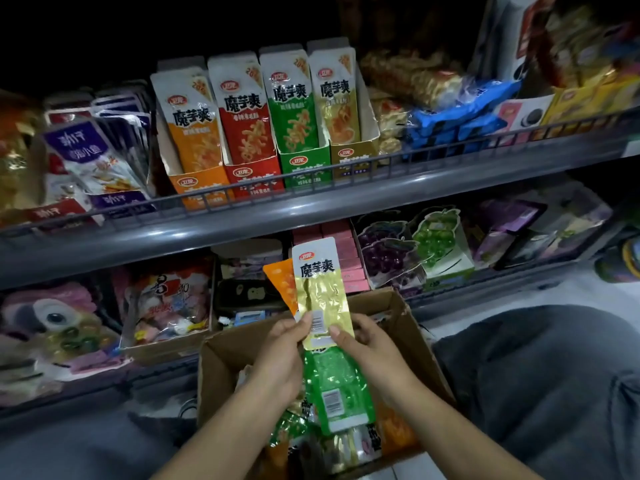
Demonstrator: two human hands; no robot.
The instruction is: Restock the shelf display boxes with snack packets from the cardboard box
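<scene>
Crouched before a snack shelf, I hold a yellow packet [320,289] upright over the cardboard box [408,327], its long axis running nearly vertical, top edge tipped toward the shelf. My left hand [280,355] pinches its lower left edge along with an orange packet [282,282] tucked behind; my right hand [363,344] grips the lower right edge, thumb on the face. The yellow display box [353,157] stands on the upper shelf, above and slightly right of both hands, last in a row of four. My right hand looks nearer to it. More packets, a green packet [337,386] uppermost, lie in the carton below.
</scene>
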